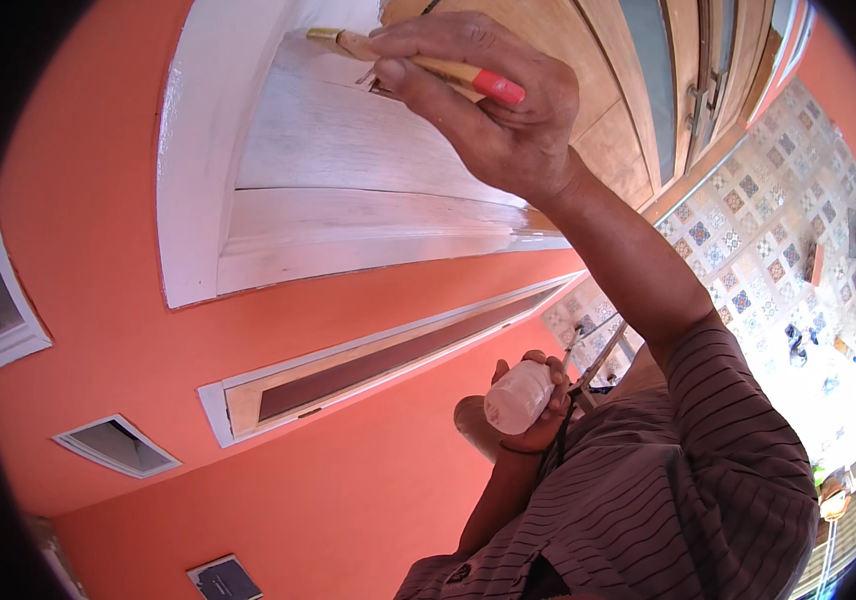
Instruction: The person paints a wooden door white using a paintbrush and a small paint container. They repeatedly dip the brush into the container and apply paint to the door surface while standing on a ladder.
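Observation:
My right hand (pixel 493 100) reaches up and grips a paintbrush (pixel 458 74) with a wooden handle and a red end. Its bristles are against or very near a white-painted wooden panel (pixel 348 140), whose broad white frame (pixel 198 170) sits in the orange wall. White paint covers the panel unevenly, and bare brown wood shows to the right behind my hand. Lower down, close to my body, my left hand (pixel 551 415) is wrapped round a whitish cup-like container (pixel 520 397), held tilted. What is inside the container cannot be seen.
Wooden doors with glass and metal handles (pixel 705 100) stand at upper right. Below the panel, a long narrow wood-framed opening (pixel 388 360) and a small vent-like opening (pixel 120 446) break the orange wall (pixel 368 500). Patterned floor tiles (pixel 748 215) with scattered items lie at right.

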A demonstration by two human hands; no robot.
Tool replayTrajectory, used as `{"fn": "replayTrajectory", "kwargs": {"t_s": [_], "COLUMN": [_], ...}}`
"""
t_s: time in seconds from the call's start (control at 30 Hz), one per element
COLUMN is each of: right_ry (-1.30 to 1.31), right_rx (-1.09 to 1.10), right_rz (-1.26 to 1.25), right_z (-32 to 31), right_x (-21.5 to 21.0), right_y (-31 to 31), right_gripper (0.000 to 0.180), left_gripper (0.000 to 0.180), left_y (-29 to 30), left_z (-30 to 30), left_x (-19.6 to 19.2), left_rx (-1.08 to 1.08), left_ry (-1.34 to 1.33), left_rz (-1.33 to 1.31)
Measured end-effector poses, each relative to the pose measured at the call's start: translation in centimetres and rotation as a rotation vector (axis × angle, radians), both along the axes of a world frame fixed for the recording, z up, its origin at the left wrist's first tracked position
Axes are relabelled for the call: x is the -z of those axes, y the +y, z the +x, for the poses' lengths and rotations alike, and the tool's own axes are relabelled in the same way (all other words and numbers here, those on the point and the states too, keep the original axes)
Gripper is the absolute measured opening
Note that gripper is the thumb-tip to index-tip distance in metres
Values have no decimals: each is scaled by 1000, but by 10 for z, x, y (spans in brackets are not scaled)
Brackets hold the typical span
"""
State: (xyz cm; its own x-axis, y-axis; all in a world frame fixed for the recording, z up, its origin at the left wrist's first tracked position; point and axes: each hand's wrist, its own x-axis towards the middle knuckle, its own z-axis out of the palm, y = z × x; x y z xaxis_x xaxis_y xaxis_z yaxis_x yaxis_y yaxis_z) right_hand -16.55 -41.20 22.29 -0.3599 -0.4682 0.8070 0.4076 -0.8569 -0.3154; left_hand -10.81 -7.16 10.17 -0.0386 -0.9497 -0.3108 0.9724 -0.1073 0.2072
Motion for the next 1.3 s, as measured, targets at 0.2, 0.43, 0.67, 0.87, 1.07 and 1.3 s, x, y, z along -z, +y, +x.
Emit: {"fn": "replayTrajectory", "kwargs": {"t_s": [0.2,0.43,0.67,0.87,1.07,1.3], "right_ry": [-369,77,-37,10,385,300], "right_rx": [-30,461,-173,480,806,278], "right_rz": [98,-69,378,45,-145,-90], "right_z": [-10,20,-29,-71,-21,-33], "right_x": [-7,-11,-1,0,1,15], "right_y": [-45,12,-29,-73,-36,7], "right_gripper": [18,32,25,22,32,27], "left_gripper": [60,60,59,60,60,61], "left_y": [-3,-10,-9,-11,-17,-16], "left_z": [-3,-3,-4,-2,-4,-2], "left_x": [3,7,5,7,3,7], "left_rx": [32,63,41,79,71,48], "left_ry": [26,41,11,52,53,95], "left_rz": [-5,-24,20,-83,-54,-12]}}
